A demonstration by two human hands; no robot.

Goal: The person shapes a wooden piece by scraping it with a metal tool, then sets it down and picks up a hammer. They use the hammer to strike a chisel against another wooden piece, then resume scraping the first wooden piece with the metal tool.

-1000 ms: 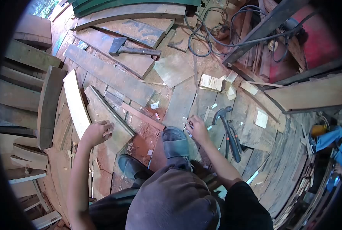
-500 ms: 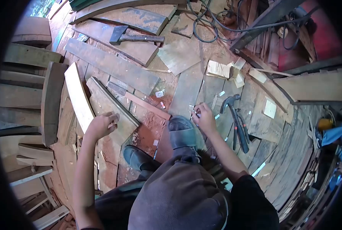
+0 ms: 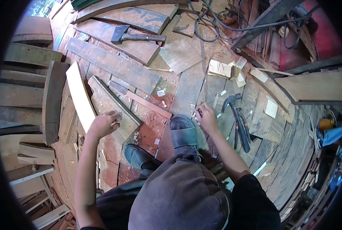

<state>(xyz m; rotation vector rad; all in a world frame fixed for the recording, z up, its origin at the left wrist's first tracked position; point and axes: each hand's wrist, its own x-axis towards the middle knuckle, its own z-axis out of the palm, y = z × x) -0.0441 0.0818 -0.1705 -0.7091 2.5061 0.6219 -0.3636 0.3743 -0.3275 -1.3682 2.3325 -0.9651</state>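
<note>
My left hand (image 3: 105, 125) hovers at the lower end of a pale curved board (image 3: 78, 96), its fingers curled together; what they hold, if anything, I cannot make out. Beside it lies a wider plank (image 3: 111, 109) with a dark edge. My right hand (image 3: 207, 119) is above the floor by my sandal (image 3: 181, 134), thumb and fingers pinched around a small, thin, pale item too small to name. Just right of that hand rest a claw hammer (image 3: 230, 101) and a dark-handled tool with red marks (image 3: 244, 128).
An axe (image 3: 142, 37) lies on a plank near the top. Wooden blocks (image 3: 219, 69) and a black cable (image 3: 217, 27) are at upper right. Curved boards (image 3: 55, 101) stand stacked at the left. A reddish wood strip (image 3: 150, 104) and sawdust cover the middle floor.
The whole view has shifted slightly to the right. My left hand has turned a little and its fingers have moved; my right hand keeps its pinch in nearly the same place.
</note>
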